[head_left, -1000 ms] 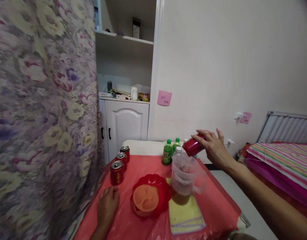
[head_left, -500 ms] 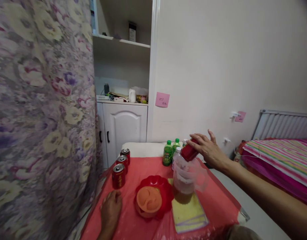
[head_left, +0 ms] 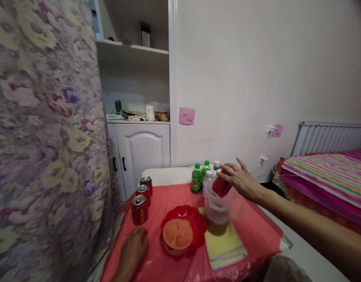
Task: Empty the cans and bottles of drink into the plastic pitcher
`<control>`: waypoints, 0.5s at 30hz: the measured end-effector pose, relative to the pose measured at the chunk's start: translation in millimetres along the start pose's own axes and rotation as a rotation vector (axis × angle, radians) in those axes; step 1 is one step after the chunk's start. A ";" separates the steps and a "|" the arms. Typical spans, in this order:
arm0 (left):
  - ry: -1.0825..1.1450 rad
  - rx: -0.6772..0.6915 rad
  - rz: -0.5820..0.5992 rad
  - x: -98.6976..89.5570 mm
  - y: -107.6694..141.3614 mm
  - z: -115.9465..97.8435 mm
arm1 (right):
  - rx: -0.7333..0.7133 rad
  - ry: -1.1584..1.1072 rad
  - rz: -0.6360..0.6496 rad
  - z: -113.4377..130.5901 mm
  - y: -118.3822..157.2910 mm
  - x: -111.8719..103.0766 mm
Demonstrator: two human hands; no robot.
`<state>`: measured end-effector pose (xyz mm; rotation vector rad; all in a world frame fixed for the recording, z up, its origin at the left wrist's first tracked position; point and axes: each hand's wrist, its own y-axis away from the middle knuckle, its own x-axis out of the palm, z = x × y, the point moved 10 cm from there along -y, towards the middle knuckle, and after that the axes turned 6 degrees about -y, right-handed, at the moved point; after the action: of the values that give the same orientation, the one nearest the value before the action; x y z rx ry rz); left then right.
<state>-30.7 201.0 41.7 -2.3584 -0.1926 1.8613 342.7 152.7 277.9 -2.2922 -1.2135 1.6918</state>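
My right hand is wrapped round a red can, which it holds tilted over the mouth of a clear plastic pitcher. Brown liquid stands in the bottom of the pitcher, with pale foam above it. Under the pitcher lies a yellow cloth. My left hand rests on the red table cover, its fingers curled, just in front of the nearest of three red cans; whether anything is under the fingers is hidden. Between my hands, an orange divided dish sits in a red scalloped plate.
Behind the pitcher stand green-capped bottles and white-capped bottles. A floral curtain hangs at the left, beside a white cabinet. At the right is a bed with a striped cover.
The can in my right hand has come lower, its end now at the pitcher's mouth. The view has shifted slightly. My left hand remains on the table near the cans.
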 end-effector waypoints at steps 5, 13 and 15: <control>0.048 0.086 0.026 1.9 9.1 -16.5 | 0.012 -0.008 0.023 0.7 -1.6 -0.3; 0.102 0.137 0.068 0.0 18.2 -25.1 | -0.014 -0.024 0.013 2.5 -1.5 -0.4; 0.098 0.137 0.074 -0.1 20.0 -23.4 | 0.005 -0.012 -0.001 0.0 -2.2 -2.4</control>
<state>-7.6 180.7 43.5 -2.3855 0.0312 1.7235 341.2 152.8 280.8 -2.2813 -1.2111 1.7093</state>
